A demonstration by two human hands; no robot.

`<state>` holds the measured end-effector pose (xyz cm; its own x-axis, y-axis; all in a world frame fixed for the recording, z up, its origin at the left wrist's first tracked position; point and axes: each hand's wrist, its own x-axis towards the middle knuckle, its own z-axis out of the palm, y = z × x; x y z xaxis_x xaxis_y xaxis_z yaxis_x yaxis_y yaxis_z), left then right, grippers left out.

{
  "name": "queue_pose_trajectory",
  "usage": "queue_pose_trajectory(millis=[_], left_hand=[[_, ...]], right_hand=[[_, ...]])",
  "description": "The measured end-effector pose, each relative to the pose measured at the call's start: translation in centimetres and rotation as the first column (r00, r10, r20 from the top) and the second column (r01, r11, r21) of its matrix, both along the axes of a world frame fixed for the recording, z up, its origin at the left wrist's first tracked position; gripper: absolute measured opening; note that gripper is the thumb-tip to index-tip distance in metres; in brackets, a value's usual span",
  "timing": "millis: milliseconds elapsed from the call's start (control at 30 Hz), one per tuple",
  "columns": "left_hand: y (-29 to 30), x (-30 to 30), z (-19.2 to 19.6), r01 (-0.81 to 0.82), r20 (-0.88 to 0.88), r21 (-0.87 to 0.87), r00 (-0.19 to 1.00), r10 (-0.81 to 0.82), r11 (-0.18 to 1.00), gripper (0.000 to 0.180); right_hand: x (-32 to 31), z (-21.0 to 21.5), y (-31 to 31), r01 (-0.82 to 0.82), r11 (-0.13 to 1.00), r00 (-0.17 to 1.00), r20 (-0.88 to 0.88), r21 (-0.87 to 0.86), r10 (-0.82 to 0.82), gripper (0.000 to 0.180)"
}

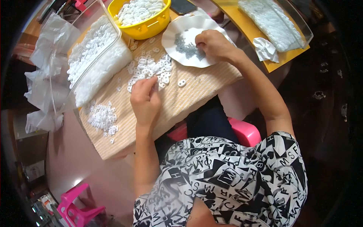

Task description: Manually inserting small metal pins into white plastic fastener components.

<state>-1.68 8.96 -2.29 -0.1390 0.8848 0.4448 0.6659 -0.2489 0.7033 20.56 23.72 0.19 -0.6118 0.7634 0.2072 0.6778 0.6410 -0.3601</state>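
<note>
My left hand (146,99) is closed in a pinch at the near edge of a loose pile of small white two-holed plastic pieces (145,69). A bit of white shows at its fingertips, seemingly one of these pieces. A single white piece (182,83) lies apart, to the right of the pile. Over a white wavy-rimmed plate (172,28), my right hand (212,43) has its fingers pressed together, pointing down at tiny grey parts (184,47) spread on the plate. What those fingers hold, if anything, is too small to make out.
A clear bin of white pieces (90,56) stands left on the striped cloth (162,108). Nearer lies a smaller white heap (103,118). A yellow basket (145,28) and a dark phone (183,5) are at the back. Another clear bin (280,32) and crumpled paper (266,49) sit right.
</note>
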Motion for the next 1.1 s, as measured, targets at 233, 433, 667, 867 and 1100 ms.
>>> queue_pose_trajectory(millis=[233, 433, 667, 867, 1100], left_hand=[[-3.9, -0.7, 1.8, 0.277, 0.98, -0.116, 0.189, 0.064, 0.954, 0.018], [-5.7, -1.3, 1.9, 0.285, 0.994, -0.103, 0.063, 0.089, 0.953, 0.02], [-4.3, -1.1, 0.2, -0.063, 0.358, -0.006, 0.932, 0.061, 0.998, 0.013], [-0.9, -0.2, -0.5, -0.091, -0.239, 0.094, 0.965, 0.111, 0.991, 0.011], [0.9, 1.1, 0.0, -0.077, -0.334, 0.055, 0.938, 0.092, 0.995, 0.009]], right_hand=[[-0.1, 0.6, 0.0, 0.083, 0.99, 0.968, -0.227, -0.11, -0.107, 0.008], [-1.1, 0.5, -0.3, 0.146, 0.975, 0.971, -0.165, -0.166, -0.173, 0.012], [-0.8, 0.1, -1.3, 0.202, 0.977, 0.973, -0.125, 0.072, -0.192, 0.012], [-1.7, 2.0, -5.5, 0.173, 0.949, 0.818, -0.498, -0.264, -0.288, 0.013], [-2.2, 2.2, -7.2, -0.142, 0.737, 0.467, -0.701, -0.661, -0.539, 0.004]])
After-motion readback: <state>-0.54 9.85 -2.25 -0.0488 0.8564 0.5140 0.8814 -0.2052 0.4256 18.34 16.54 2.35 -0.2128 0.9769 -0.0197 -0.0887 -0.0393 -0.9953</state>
